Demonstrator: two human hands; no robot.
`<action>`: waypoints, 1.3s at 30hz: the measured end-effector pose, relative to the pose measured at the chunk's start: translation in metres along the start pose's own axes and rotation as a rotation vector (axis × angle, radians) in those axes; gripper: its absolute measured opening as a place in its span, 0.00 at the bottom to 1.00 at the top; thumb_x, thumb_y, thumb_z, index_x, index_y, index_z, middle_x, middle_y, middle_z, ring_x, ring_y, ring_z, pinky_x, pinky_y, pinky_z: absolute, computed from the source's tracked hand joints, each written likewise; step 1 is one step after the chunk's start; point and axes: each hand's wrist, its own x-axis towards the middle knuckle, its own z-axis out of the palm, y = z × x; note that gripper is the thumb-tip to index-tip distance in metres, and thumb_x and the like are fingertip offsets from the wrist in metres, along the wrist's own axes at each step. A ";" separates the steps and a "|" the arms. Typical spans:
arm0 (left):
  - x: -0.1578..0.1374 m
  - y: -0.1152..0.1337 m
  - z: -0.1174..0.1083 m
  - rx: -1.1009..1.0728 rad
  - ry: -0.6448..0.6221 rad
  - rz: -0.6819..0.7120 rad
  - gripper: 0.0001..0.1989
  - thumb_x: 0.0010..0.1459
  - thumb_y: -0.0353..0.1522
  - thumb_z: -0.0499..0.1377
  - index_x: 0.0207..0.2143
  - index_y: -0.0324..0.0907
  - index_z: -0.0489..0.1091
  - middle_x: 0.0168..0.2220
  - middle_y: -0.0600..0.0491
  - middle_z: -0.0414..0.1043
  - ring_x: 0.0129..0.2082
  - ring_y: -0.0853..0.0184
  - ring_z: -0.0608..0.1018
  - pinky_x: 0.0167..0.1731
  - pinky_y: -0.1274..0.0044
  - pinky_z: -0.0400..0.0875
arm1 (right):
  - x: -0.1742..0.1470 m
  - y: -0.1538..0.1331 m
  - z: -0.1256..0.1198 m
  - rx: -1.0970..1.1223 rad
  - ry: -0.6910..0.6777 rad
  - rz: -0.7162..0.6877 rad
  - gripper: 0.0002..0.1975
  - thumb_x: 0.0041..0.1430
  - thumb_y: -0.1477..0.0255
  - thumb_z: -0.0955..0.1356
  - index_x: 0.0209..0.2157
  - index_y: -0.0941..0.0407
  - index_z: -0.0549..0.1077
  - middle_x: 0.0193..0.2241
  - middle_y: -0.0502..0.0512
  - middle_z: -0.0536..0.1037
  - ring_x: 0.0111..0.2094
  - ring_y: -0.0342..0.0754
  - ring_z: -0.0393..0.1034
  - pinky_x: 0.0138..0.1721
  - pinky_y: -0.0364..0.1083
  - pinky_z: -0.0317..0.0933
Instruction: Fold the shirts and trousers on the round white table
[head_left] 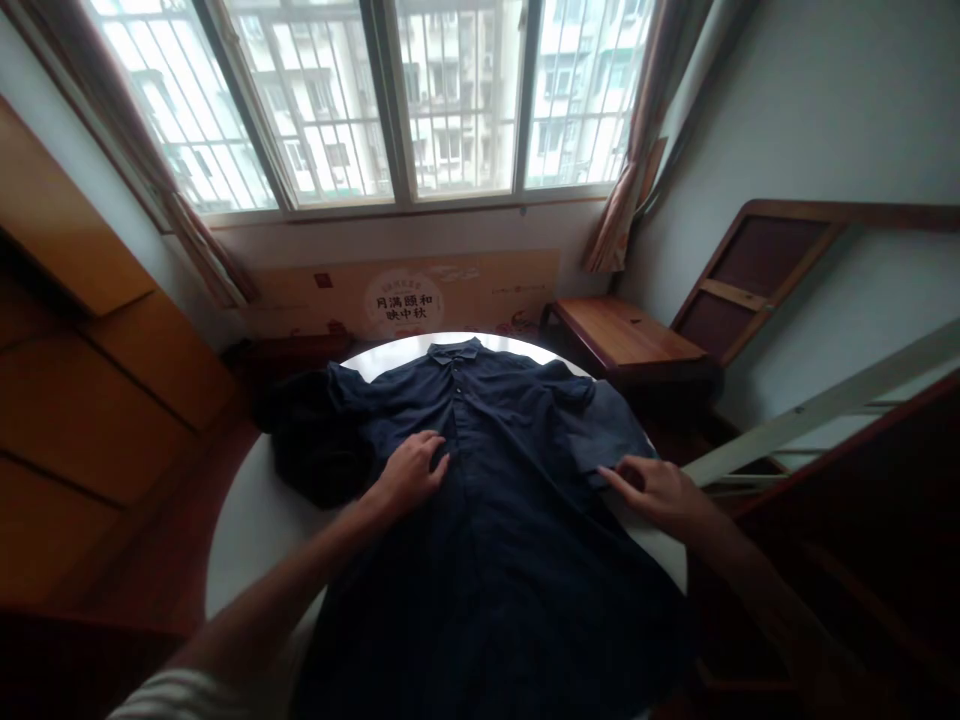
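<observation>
Dark shirt (502,520) lies front-up on white bench (244,550), collar (455,350) toward window (465,110), seemingly so it spreads flat. Left hand (414,467) half-open at its front, nothing gripped, perhaps steadying. Right hand (660,492) nearly closed at grey-blue cloth (611,425); cannot tell if gripping.

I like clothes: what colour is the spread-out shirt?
The shirt is dark blue, best seen in the head view.

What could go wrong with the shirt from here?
If the right hand tugs the grey-blue cloth, the shirt sleeve right against it might shift.
The left hand, low over the front, could crease it if pressed and dragged.
The dark bundle crowds the other sleeve and may catch it.
</observation>
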 end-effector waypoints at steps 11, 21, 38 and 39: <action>-0.212 -0.018 -0.042 -0.155 -0.136 -0.592 0.25 0.59 0.53 0.51 0.42 0.45 0.73 0.32 0.50 0.76 0.31 0.58 0.78 0.35 0.70 0.71 | -0.112 -0.003 0.031 0.285 -0.064 0.264 0.17 0.52 0.49 0.65 0.27 0.48 0.67 0.21 0.53 0.78 0.26 0.57 0.77 0.28 0.50 0.67; -0.243 -0.009 -0.053 -0.444 -0.409 -0.637 0.32 0.50 0.61 0.53 0.24 0.42 0.74 0.23 0.53 0.73 0.24 0.63 0.72 0.23 0.77 0.61 | -0.129 0.040 0.016 0.275 0.043 0.310 0.21 0.45 0.50 0.69 0.35 0.49 0.70 0.25 0.58 0.80 0.25 0.61 0.76 0.25 0.53 0.67; 0.038 -0.104 -0.103 0.067 0.249 -0.833 0.35 0.50 0.47 0.66 0.51 0.29 0.69 0.52 0.29 0.72 0.54 0.44 0.75 0.49 0.67 0.70 | -0.022 -0.233 0.123 -0.015 -0.456 -0.888 0.33 0.65 0.49 0.61 0.65 0.53 0.62 0.67 0.65 0.58 0.66 0.69 0.51 0.60 0.72 0.49; 0.042 -0.110 -0.102 0.044 0.257 -0.850 0.32 0.49 0.43 0.67 0.50 0.29 0.70 0.52 0.29 0.73 0.54 0.44 0.75 0.49 0.67 0.70 | -0.023 -0.234 0.136 -0.011 -0.460 -0.890 0.35 0.65 0.47 0.59 0.66 0.52 0.60 0.68 0.64 0.54 0.68 0.70 0.45 0.61 0.74 0.43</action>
